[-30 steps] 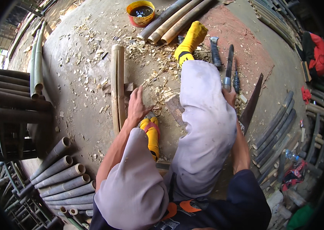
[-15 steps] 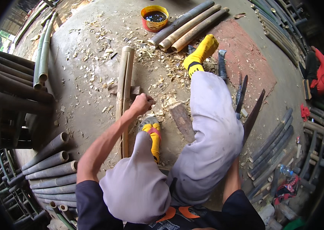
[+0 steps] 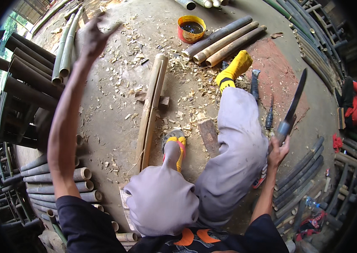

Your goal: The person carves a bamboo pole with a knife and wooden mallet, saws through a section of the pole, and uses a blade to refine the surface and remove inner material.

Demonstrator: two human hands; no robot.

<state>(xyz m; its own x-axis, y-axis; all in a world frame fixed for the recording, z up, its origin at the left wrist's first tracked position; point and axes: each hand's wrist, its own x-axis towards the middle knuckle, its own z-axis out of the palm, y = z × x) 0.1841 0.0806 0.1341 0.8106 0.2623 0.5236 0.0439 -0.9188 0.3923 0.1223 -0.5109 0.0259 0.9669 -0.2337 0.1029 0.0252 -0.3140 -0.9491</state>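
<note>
My right hand is closed round the grey handle of a machete, beside my right knee. Its dark blade slants up and away to the right. Far out at the upper left, my left hand is raised and slightly blurred, thumb and fingers spread, holding nothing. Between the hands lies a split bamboo length, its upper part across a small wooden block. Next to the machete, a tool with a dark wrapped handle lies on the ground, and another dark handle is near my right foot.
Bamboo shavings litter the ground. A red and yellow bucket of dark liquid stands ahead, beside several bamboo poles. A bamboo rack and stacked poles are at left. More poles lie at right.
My left hand has swung up and left, away from the bamboo, and its fingers have opened. My right hand has come out from behind my leg, with the machete now visibly in its grip.
</note>
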